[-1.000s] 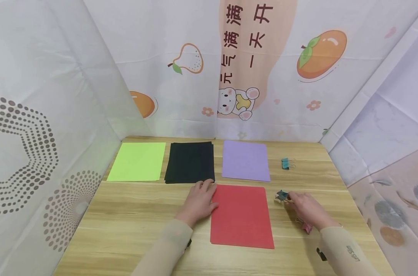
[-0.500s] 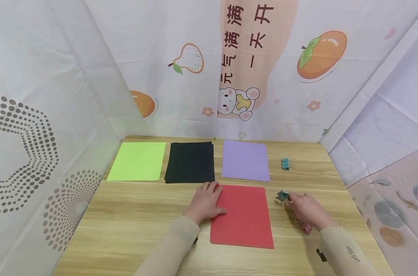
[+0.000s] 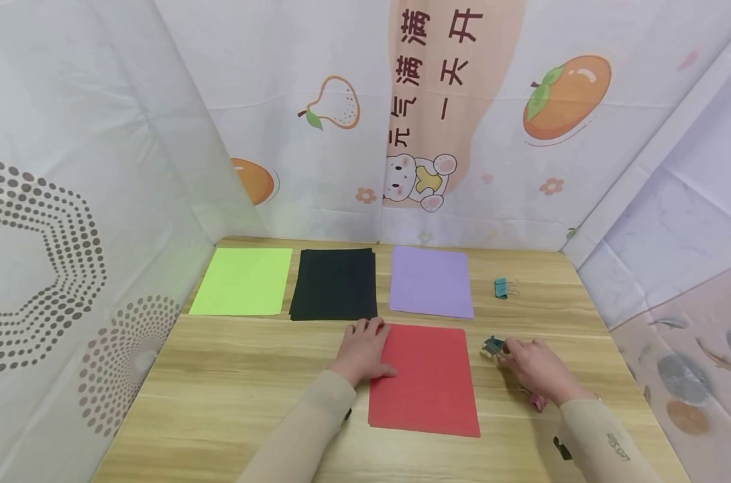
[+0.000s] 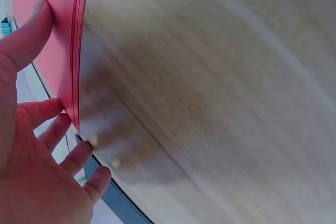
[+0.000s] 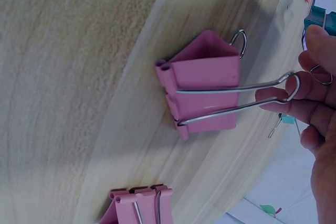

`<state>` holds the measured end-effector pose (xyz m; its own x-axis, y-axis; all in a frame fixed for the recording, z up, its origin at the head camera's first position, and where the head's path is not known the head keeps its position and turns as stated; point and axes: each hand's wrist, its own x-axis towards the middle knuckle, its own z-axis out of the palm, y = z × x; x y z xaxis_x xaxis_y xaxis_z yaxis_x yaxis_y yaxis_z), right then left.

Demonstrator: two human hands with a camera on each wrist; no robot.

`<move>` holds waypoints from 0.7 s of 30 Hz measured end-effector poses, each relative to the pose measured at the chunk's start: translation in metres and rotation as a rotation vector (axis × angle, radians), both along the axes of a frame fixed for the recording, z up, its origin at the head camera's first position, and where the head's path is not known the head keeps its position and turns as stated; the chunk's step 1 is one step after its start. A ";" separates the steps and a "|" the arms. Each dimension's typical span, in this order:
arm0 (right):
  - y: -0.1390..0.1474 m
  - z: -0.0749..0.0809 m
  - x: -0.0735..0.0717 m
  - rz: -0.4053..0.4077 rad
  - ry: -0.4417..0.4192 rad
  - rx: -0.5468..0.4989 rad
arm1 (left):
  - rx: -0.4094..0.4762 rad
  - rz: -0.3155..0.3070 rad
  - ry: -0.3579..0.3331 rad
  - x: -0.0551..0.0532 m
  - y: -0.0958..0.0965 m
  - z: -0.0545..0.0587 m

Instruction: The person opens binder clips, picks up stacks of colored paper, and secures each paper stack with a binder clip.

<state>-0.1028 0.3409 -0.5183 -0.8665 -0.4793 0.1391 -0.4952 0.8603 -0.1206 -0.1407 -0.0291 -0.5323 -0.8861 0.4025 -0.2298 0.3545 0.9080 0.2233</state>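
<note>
As the head camera looks down, a flat, bright red paper stack [image 3: 428, 382] lies near the middle of the pale, grained wooden table [image 3: 251, 376]. At its ten o'clock the left hand [image 3: 363, 352] rests over the edge, fingers spread and lightly bent, gripping nothing; at three o'clock the right hand [image 3: 537, 365] pinches a teal clip [image 3: 494, 345]. Purple paper [image 3: 432, 282] lies at twelve, black paper [image 3: 334, 284] between ten and eleven, lime paper [image 3: 242, 282] at ten. Behind hangs a fruit-printed curtain [image 3: 269, 54], and toward nine a dotted cloth [image 3: 70, 248]. From the left wrist, the stack's edge shows thin layered sheets at eleven o'clock, thumb over the top one. From the right wrist, a pink clip [image 5: 205, 95] with looped wire handles sits near centre, the held clip at two; whether fingers touch the pink one's wire, I cannot tell.
</note>
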 end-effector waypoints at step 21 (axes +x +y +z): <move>-0.003 0.003 -0.001 -0.015 -0.079 0.007 | -0.003 0.060 -0.025 -0.006 0.005 0.005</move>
